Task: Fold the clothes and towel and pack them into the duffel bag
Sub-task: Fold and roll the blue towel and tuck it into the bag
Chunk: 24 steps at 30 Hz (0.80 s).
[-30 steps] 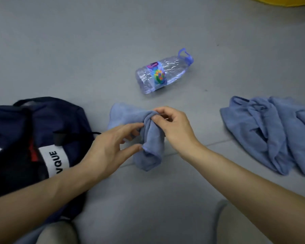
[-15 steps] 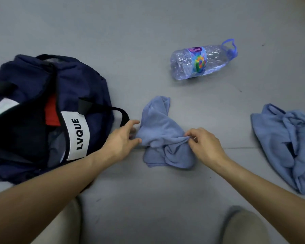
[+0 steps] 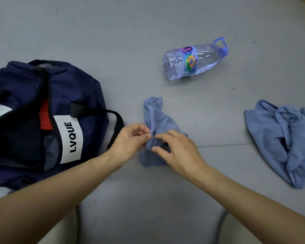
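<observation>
Head cam looking down at the floor, and the thing being worked on is a small light-blue cloth (image 3: pixel 157 118), dead centre, lying on the grey floor (image 3: pixel 113 41) just right of the duffel bag (image 3: pixel 77 85). It's soft and a bit fuzzy-looking, all bunched and twisted rather than flat. One narrow end sticks up and away from the person, and the lower part is a crumpled wad with a folded edge showing at the bottom. Both hands are close together right on it. The left hand (image 3: pixel 128 140) pinches a fold between thumb and fingertips, and the right hand (image 3: pixel 178 150) has thumb and fingers curled into the bunched middle. The duffel is navy and unzipped, with a white label (image 3: pixel 70 138) reading LVQUE. Its black strap (image 3: pixel 117 124) loops out toward the left hand, and something red (image 3: pixel 45 117) shows inside the opening. Off to the right, well apart from the hands, there's a bigger blue towel (image 3: pixel 271 138) in a rumpled heap, same kind of colour. Farther back, a clear plastic bottle (image 3: pixel 192 61) with a colourful label and a blue carry handle lies on its side.
</observation>
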Tool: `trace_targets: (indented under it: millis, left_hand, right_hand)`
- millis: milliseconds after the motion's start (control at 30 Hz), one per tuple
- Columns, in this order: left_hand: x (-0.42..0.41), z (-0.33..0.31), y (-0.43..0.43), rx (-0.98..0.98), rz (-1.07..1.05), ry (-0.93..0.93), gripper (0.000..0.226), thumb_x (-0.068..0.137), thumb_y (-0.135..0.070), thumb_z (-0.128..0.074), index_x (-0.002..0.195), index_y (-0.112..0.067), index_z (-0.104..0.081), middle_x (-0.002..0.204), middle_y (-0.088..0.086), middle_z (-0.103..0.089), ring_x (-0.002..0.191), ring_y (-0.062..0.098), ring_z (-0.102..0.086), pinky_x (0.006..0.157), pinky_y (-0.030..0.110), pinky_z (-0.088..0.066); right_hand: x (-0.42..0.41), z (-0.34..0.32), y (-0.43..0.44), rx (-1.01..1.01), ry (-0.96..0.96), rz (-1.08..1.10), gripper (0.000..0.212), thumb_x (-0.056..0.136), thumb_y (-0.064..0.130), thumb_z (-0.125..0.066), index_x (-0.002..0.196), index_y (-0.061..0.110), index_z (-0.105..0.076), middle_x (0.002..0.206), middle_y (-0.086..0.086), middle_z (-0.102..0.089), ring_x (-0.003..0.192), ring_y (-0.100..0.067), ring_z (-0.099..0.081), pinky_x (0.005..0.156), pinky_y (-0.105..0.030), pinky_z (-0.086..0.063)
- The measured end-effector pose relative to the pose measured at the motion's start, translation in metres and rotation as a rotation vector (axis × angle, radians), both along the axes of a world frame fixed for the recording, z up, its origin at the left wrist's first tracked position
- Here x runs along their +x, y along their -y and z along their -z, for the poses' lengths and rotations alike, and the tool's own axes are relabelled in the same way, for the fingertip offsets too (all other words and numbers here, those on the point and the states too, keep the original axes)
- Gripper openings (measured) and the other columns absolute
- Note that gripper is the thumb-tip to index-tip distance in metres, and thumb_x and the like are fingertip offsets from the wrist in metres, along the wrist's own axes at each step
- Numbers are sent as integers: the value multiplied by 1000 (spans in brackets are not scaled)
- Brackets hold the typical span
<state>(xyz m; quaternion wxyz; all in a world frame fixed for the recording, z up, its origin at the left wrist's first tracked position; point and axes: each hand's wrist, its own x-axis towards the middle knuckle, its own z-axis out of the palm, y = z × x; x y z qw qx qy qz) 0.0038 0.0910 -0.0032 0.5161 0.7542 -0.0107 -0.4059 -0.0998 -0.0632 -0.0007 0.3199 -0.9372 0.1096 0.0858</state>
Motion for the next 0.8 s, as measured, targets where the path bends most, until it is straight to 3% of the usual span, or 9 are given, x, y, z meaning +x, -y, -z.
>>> trace_targets:
  millis: [100, 167, 267, 367, 467, 600, 700, 800]
  left_hand:
    - [-10, -19, 13, -150, -11, -189, 5, 95, -5, -64, 100, -5, -63, 88, 9, -66, 76, 15, -66, 72, 25, -58]
    - [-12, -24, 15, -197, 25, -294, 7, 96, -6, -63, 103, -7, -63, 90, 6, -67, 79, 14, -69, 77, 27, -59]
    - [-12, -26, 14, -138, 121, -296, 13, 99, -11, -61, 110, -10, -67, 104, 7, -74, 95, 21, -74, 83, 32, -60]
    - [-7, -18, 10, -7, 78, -102, 10, 99, -17, -61, 107, -13, -66, 105, 11, -71, 90, 22, -74, 80, 34, -60]
    - [3, -7, 8, 45, -49, -12, 16, 96, -25, -65, 110, -18, -59, 105, 11, -67, 87, 22, -72, 75, 32, -61]
    - [10, 8, 5, 30, -219, -86, 36, 96, -20, -66, 129, -25, -50, 108, 7, -66, 93, 19, -71, 66, 27, -60]
    - [9, 16, 1, 35, -286, -166, 32, 96, -14, -67, 127, -19, -59, 110, 7, -67, 99, 23, -71, 70, 31, -61]
    - [6, 20, -5, 51, -230, -116, 23, 96, -14, -67, 118, -19, -67, 111, 7, -70, 107, 25, -69, 83, 36, -60]
  right_hand:
    - [-3, -2, -1, 235, -8, 155, 29, 84, 52, -69, 106, 35, -63, 94, 17, -62, 85, 1, -57, 72, -15, -43]
    - [-5, 0, 1, 340, -1, 229, 15, 85, 43, -72, 93, 37, -60, 85, 18, -64, 81, 4, -59, 66, -11, -41]
    - [-9, 7, 10, 373, -11, 306, 25, 89, 26, -66, 70, 35, -53, 69, 10, -60, 65, -7, -55, 59, -24, -41]
    - [-14, 9, 17, 456, -54, 334, 25, 91, 19, -63, 70, 30, -56, 62, 9, -52, 61, -10, -46, 60, -32, -39]
    - [-27, 12, 18, 652, -95, 244, 12, 88, 23, -63, 77, 18, -62, 66, 8, -48, 65, -7, -43, 62, -31, -36]
    - [-49, 16, 12, 739, -226, 51, 22, 88, 23, -63, 70, 15, -52, 66, 6, -39, 65, -6, -37, 61, -28, -30]
    - [-56, 13, 10, 735, -367, -36, 25, 92, 17, -67, 70, 20, -56, 66, 9, -45, 65, -4, -40, 64, -26, -34]
    - [-55, 5, 14, 624, -500, -136, 21, 90, 35, -71, 75, 21, -64, 64, 11, -56, 62, -2, -46, 63, -21, -38]
